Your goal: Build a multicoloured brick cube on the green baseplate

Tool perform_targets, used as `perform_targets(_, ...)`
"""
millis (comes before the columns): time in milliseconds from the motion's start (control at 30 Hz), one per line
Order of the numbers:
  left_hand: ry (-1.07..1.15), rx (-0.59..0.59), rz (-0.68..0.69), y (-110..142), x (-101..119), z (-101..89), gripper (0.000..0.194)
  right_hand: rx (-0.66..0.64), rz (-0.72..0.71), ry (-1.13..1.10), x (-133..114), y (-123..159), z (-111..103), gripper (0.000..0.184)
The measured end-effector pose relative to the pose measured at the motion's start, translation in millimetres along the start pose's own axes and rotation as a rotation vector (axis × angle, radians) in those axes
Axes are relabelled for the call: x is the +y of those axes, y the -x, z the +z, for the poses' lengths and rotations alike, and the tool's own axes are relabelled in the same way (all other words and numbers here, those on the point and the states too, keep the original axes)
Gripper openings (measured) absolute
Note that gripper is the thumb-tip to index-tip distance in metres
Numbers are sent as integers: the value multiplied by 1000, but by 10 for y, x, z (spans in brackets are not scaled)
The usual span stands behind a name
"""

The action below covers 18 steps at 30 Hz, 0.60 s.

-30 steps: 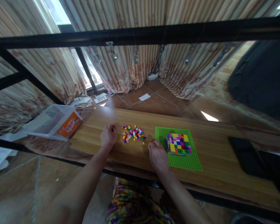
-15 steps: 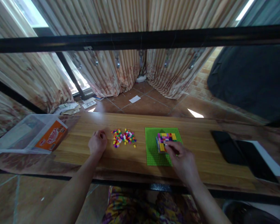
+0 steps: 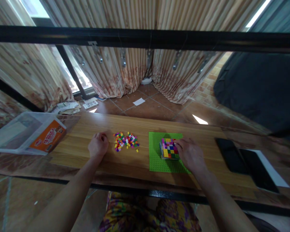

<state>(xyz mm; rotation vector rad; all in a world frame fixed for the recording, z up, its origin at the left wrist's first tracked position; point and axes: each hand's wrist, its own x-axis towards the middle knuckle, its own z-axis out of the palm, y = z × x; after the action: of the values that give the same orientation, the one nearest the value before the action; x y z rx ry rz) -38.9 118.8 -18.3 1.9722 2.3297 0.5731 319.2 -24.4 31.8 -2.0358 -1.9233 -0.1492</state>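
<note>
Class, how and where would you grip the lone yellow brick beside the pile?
Probably pinch the yellow brick by opposite sides, coming from the near right: it is small and boxy, and the pile lies behind it and to its left.

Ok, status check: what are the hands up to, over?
Left hand beside loose bricks. Right hand at right edge of multicoloured block, partly covering it. Block on green baseplate. Nothing visibly in the way.

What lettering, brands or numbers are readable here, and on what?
Nothing can be quoted reliably.
Orange label on the clear plastic box: large white characters, too blurred.
White booklet on the floor: dark print, too small.
</note>
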Motion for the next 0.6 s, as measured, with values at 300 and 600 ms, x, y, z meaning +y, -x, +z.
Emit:
perform_targets(300, 14, -3, 0, -9, -25, 46, 28, -6, -17, 56, 16, -11, 33, 29)
perform_targets(600, 26, 5, -6, 0, -21, 54, 27, 36, -11, 55, -22, 19, 60, 27)
